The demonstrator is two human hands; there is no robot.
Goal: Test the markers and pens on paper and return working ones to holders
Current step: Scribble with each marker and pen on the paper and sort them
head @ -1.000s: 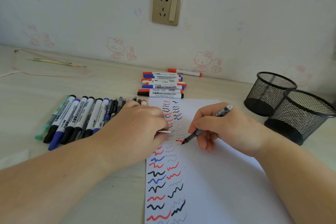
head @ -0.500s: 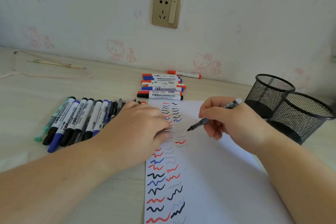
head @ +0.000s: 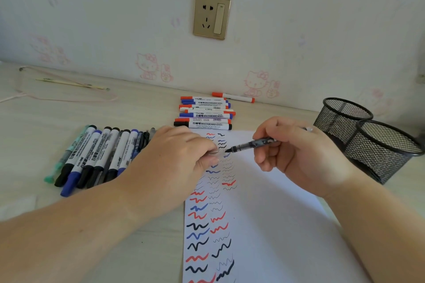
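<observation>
Pen cap [head: 212,152] mostly inside left hand [head: 177,163]

Before you on the counter [head: 69,122] lies the paper [head: 264,213], running from the near edge toward the wall. Your left hand [head: 174,163] rests at its left margin, your right hand [head: 299,156] over its far right part, holding the pen [head: 250,145] with its tip pointing left. Left of the paper lies a row of markers [head: 92,156]; behind the paper, a stack of whiteboard markers [head: 204,112]. To your right stand two mesh holders [head: 368,142], touching each other.
</observation>
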